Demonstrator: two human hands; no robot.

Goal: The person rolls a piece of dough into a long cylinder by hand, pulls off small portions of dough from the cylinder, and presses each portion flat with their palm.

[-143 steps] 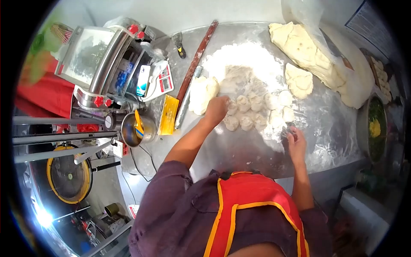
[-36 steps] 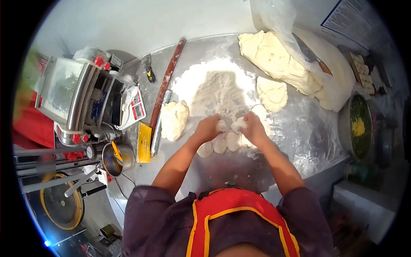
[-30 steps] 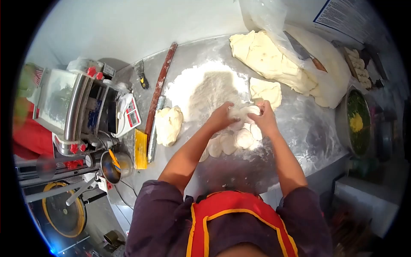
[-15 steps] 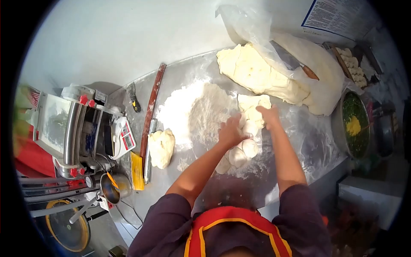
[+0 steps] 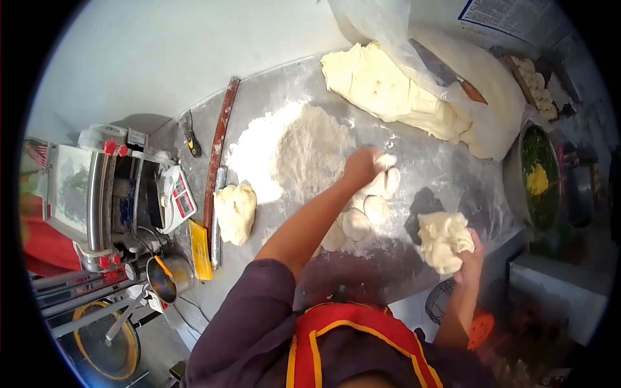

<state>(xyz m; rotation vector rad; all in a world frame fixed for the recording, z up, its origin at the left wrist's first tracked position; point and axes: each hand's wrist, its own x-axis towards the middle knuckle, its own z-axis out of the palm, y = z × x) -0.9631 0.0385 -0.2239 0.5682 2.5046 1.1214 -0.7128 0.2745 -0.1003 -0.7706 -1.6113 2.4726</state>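
Observation:
My right hand [image 5: 472, 257] grips a soft, uneven lump of dough [image 5: 443, 240], raised near the right front edge of the table. Farther back, my left hand [image 5: 361, 169] has its fingers curled at a small piece of dough [image 5: 386, 161], partly hidden by the hand. Below that hand, several floured dough balls [image 5: 356, 224] lie close together in a row. A wide patch of white flour [image 5: 284, 152] spreads to the left of my left hand. One more lump of dough [image 5: 235, 213] rests by itself on the left.
A large dough mass [image 5: 388, 84] lies at the back, partly under plastic sheeting [image 5: 495, 116]. A bowl of chopped greens [image 5: 540, 174] stands at right. On the left are a rolling pin [image 5: 221, 142], a yellow scraper [image 5: 200, 249], a scale [image 5: 178, 200] and a roller machine [image 5: 81, 187].
My right hand has moved toward me and to the right, carrying the dough lump off the table. My left hand has shifted slightly back and right, to the small dough piece.

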